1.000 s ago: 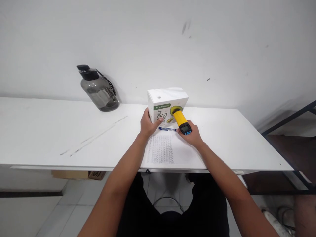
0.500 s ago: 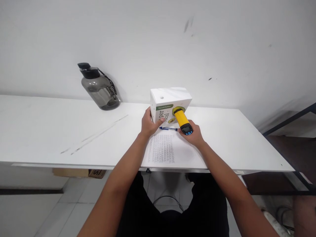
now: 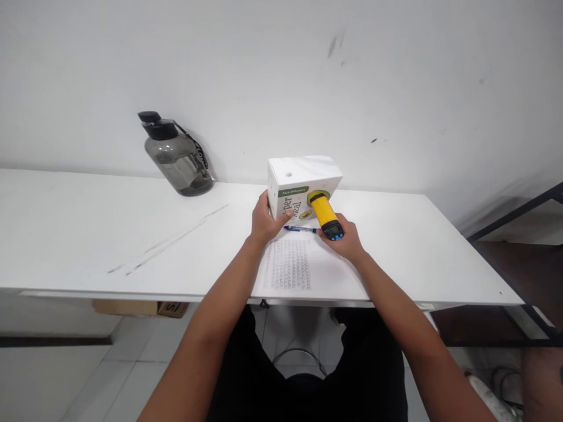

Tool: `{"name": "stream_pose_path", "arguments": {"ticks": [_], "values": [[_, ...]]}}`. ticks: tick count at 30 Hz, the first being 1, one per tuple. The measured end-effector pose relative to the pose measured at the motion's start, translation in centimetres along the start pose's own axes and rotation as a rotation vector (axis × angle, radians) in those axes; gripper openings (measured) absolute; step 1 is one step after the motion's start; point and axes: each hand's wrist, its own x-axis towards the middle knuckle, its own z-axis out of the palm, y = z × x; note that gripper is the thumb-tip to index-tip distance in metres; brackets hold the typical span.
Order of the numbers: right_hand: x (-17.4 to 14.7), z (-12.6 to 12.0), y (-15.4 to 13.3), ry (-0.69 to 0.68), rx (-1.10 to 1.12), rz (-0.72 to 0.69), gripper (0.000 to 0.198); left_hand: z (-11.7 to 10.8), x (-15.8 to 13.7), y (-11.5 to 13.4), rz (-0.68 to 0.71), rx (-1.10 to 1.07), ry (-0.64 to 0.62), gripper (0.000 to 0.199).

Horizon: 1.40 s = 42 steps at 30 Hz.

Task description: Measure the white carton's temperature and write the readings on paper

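My left hand point(image 3: 265, 221) grips the lower left side of a white box point(image 3: 305, 166), thumb across its printed front. The box bears a green "NutriMotion" label and avocado pictures and leans at a slant over the table. In my right hand point(image 3: 349, 239) is a yellow and black infrared thermometer point(image 3: 324, 212) with a small screen and blue buttons. Its front end points at the avocado picture, very close to it; whether they touch I cannot tell. Below the box, a blue pen point(image 3: 299, 229) lies across a sheet of paper point(image 3: 332, 275) filled with rows of handwriting on its left part.
A grey see-through water bottle point(image 3: 180, 164) with a black lid stands at the back left of the white table point(image 3: 109, 228), near the wall. Under the table's left side is a cardboard box point(image 3: 127, 307). A dark metal frame point(image 3: 514, 212) stands at the right.
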Motion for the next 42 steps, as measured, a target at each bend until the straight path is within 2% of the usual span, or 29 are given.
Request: {"name": "stream_pose_path", "arguments": {"ticks": [11, 22, 33, 42], "values": [[-0.07, -0.07, -0.08, -0.024, -0.013, 0.041, 0.036, -0.09, -0.12, 0.18, -0.021, -0.016, 0.006, 0.083], [0.03, -0.26, 0.22, -0.071, 0.037, 0.012, 0.034, -0.43, -0.03, -0.17, -0.075, 0.007, 0.000, 0.079], [-0.04, -0.20, 0.35, -0.054, 0.021, -0.027, 0.035, -0.42, -0.12, -0.25, -0.047, 0.022, 0.019, 0.079], [-0.02, -0.30, 0.06, -0.067, 0.019, -0.006, 0.035, -0.46, 0.02, -0.03, -0.019, 0.020, 0.009, 0.077]]}}
